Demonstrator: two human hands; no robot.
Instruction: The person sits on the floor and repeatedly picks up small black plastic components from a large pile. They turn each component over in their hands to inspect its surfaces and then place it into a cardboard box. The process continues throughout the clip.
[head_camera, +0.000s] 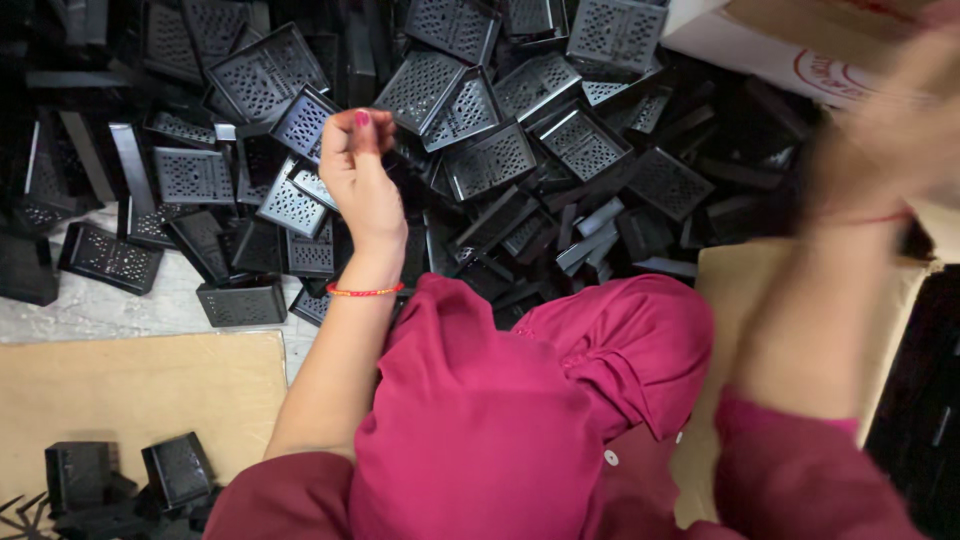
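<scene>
Left hand: my left hand (358, 165) is raised over the pile, fingers curled in with the tips pinched together; I cannot tell if anything small sits between them. A red thread band (365, 291) circles that wrist.
Right hand: my right hand (905, 110) is up at the right edge, badly blurred, so I cannot tell whether it is apart or together, or holding anything. A thin red thread shows at its wrist too.
Pile: black perforated trays (490, 160) lie heaped across the floor in front of me, tilted every way and overlapping. The nearest to my left hand is a tray (305, 122) just beside the fingertips.
Stray trays: one tray (110, 257) lies apart at the left, another (242, 302) near my left wrist.
Cardboard: a brown sheet (140, 390) lies at lower left, with a few black trays (178, 470) at its bottom edge.
Box: a white carton (780, 45) sits at top right.
Clothing: magenta cloth (520, 420) covers my lap.
</scene>
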